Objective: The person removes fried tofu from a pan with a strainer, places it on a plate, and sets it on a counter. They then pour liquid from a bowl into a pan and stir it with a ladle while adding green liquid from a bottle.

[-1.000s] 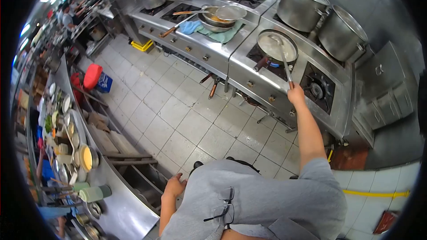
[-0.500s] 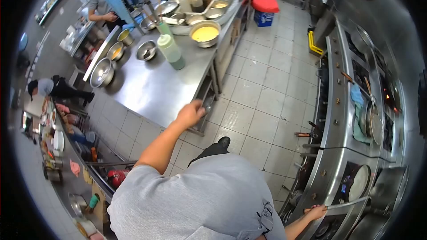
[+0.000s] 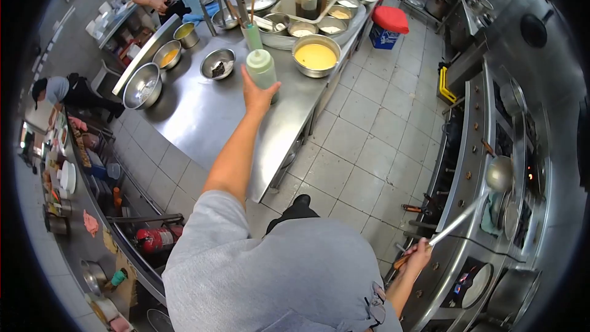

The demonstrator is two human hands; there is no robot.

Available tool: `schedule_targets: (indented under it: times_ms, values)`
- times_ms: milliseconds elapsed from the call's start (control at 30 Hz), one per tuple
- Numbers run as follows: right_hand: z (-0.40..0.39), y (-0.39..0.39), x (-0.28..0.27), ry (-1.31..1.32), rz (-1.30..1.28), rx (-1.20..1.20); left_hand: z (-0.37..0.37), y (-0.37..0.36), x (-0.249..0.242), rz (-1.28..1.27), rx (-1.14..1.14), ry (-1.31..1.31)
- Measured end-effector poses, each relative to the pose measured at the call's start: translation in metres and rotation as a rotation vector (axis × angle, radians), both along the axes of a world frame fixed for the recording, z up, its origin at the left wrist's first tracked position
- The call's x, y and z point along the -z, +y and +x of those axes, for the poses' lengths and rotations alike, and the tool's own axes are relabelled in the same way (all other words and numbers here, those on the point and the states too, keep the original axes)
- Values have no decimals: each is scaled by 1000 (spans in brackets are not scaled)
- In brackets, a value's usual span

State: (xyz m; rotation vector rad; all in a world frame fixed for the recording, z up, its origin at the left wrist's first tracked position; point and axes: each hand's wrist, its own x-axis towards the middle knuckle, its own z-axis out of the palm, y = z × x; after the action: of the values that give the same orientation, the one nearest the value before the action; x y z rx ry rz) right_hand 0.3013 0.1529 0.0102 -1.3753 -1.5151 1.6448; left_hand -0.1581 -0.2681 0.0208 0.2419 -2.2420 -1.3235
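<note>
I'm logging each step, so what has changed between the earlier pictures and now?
The left hand has reached forward to the squeeze bottle, thumb and finger on either side; whether it grips is unclear. The right hand still holds the ladle, lifted clear of the pan and swung forward. The pan remains on the stove, the squeeze bottle on the counter.

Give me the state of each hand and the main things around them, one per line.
Left hand: at the squeeze bottle; grip unclear
Right hand: closed on the ladle
Ladle: raised, clear of the pan
Squeeze bottle: capped, cap end up
Bowl of yellow liquid: uncovered, well filled
Pan: on the stove, holding something pale
</note>
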Motion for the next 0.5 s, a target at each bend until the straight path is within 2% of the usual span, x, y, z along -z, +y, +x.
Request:
schedule_targets:
  times_ms: [33,67,133,233,333,433,467,500]
  values:
    - [-12,-10,2,-58,-46,-16,-10,-13,4,29,113,-82]
    - [-20,-20,6,-58,-43,-18,-19,-22,8,33,112,-81]
    - [-27,-37,21,-130,-286,-93,-35,-34,13,4,205,-62]
    - [-25,-50,46,-201,-533,-116,-67,-52,11,-1,219,-153]
    - [-14,-55,66,-358,-699,-107,-93,-67,24,-37,211,-58]
    - [21,-41,104,-430,-828,-175,-104,-75,29,-70,154,-140]
    - [32,-38,116,-453,-876,-180,-108,-83,45,-73,153,-147]
    - [42,-34,124,-472,-914,-181,-114,-95,71,-102,137,-312]
